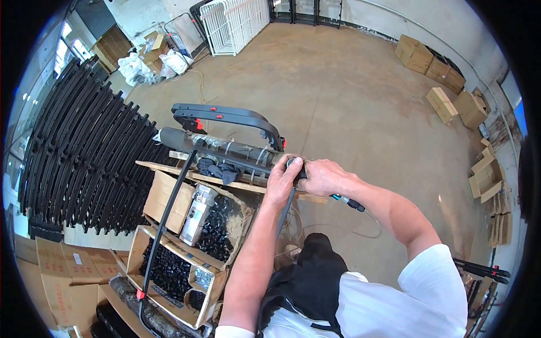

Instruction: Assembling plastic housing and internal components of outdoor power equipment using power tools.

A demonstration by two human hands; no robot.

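A black U-shaped tube frame [169,208] lies across a padded roll on the bench, its near ends pointing toward me. At its right corner my left hand [280,179] is closed around the tube, with the thumb on a dark rounded fitting [294,164]. My right hand [325,177] meets it from the right, its curled fingers pressed on the same fitting. The hands nearly touch, and they hide most of the fitting. Below my right wrist is a dark handheld tool [349,203] with a teal band and a thin cable; what holds it up is hidden.
Behind the roll stands a black curved frame piece [225,115] with red parts. A dark cloth [218,170] lies on the bench. Cartons of small black parts [169,270] stand at lower left, near stacked black frames [84,152]. Cardboard boxes [414,53] line the right wall.
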